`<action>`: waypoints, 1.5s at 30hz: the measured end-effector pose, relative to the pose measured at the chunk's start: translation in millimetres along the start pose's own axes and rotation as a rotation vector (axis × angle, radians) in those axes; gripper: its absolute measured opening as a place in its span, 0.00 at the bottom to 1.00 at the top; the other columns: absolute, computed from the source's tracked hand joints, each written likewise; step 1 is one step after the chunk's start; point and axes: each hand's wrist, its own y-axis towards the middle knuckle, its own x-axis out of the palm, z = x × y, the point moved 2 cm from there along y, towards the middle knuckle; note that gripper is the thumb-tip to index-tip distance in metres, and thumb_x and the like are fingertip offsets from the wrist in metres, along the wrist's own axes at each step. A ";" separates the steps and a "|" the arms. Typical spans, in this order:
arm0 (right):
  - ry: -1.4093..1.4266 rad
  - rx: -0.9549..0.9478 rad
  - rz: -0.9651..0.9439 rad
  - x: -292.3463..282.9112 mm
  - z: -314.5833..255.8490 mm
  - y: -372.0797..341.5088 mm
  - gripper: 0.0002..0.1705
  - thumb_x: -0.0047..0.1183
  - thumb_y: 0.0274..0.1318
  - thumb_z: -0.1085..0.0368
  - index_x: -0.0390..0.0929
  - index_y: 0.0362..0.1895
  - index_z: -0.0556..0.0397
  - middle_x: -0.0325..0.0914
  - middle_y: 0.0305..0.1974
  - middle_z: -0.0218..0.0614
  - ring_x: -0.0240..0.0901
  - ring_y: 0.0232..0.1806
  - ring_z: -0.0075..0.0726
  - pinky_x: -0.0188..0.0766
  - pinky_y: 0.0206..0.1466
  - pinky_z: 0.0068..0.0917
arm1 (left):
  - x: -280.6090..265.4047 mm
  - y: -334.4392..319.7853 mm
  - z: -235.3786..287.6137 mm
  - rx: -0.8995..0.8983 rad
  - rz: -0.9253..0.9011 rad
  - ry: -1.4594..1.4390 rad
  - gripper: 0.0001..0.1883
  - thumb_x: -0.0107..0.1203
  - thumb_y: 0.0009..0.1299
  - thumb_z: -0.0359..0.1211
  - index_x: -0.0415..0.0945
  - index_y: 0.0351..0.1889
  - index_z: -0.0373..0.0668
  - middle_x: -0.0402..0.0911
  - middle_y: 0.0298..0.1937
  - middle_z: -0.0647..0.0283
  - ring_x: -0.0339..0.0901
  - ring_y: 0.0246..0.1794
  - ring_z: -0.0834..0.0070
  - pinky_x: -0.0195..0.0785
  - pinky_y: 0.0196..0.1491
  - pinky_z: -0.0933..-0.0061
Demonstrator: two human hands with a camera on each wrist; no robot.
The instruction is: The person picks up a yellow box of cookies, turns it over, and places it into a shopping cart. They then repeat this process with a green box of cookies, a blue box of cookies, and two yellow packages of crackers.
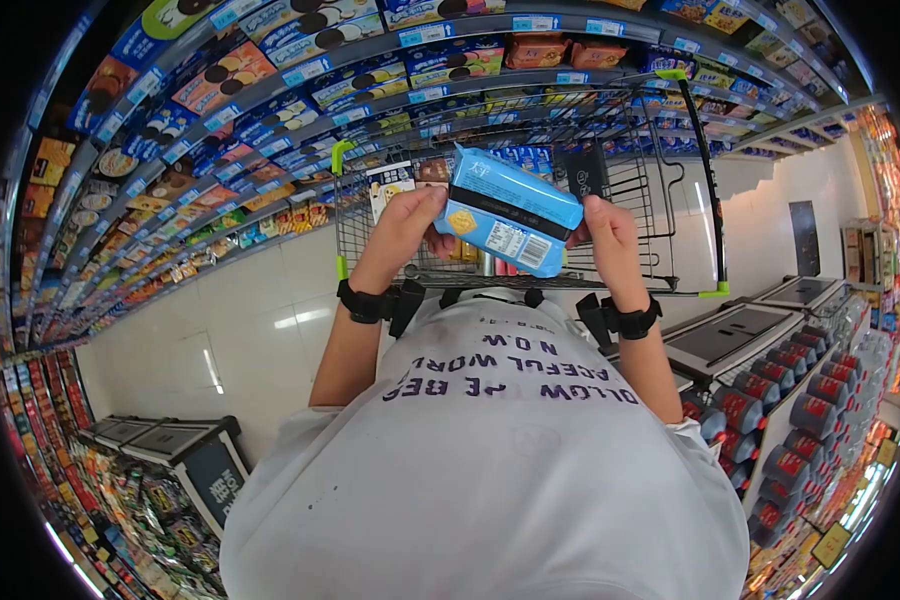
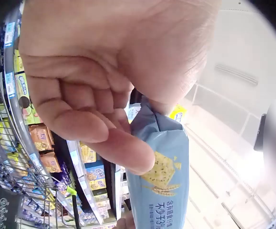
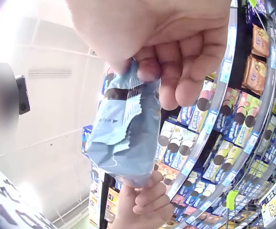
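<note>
A light-blue biscuit packet [image 1: 510, 205] with a dark stripe and a barcode is held up between both hands, over the near side of a shopping cart. My left hand [image 1: 410, 230] pinches its left end between thumb and fingers; the left wrist view shows a cracker picture on the packet [image 2: 169, 138] beside the fingertips. At the opposite end, my right hand [image 1: 610, 235] pinches the crimped wrapper edge. In the right wrist view, the right thumb and index finger grip the folded end of the packet, with the other fingers loosely curled.
Inside the wire cart [image 1: 660, 225] lie a white pack with a biscuit picture [image 1: 388, 182] and a black box [image 1: 582, 170]. Beyond it, shelves [image 1: 370, 40] hold rows of boxed biscuits. Bottles with red labels [image 1: 740, 408] stand at the right, near a dark-topped display case [image 1: 735, 338].
</note>
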 end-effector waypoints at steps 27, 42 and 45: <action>-0.001 0.046 0.202 -28.2 -0.9 -18.0 0.29 0.46 0.67 0.51 0.70 0.16 0.57 0.63 0.14 0.24 0.62 0.19 0.18 0.60 0.24 0.19 | 27.0 20.2 -9.9 -0.204 -0.165 -0.036 0.26 0.37 0.77 0.49 0.75 0.31 0.37 0.76 0.17 0.63 0.73 0.13 0.79 0.65 0.18 0.83; -0.099 0.044 0.351 -35.1 11.2 -19.8 0.24 0.55 0.61 0.61 0.68 0.14 0.59 0.68 0.17 0.26 0.63 0.22 0.17 0.58 0.25 0.19 | 39.6 29.3 -1.6 -0.265 -0.038 0.018 0.29 0.37 0.76 0.51 0.72 0.22 0.38 0.72 0.14 0.63 0.68 0.09 0.80 0.59 0.12 0.82; -0.072 0.039 0.398 -43.1 18.3 -21.4 0.22 0.57 0.60 0.62 0.67 0.15 0.55 0.69 0.18 0.24 0.62 0.22 0.14 0.58 0.26 0.18 | 45.6 31.8 7.9 -0.256 -0.047 0.041 0.29 0.37 0.76 0.51 0.73 0.23 0.38 0.72 0.13 0.64 0.68 0.09 0.80 0.59 0.13 0.82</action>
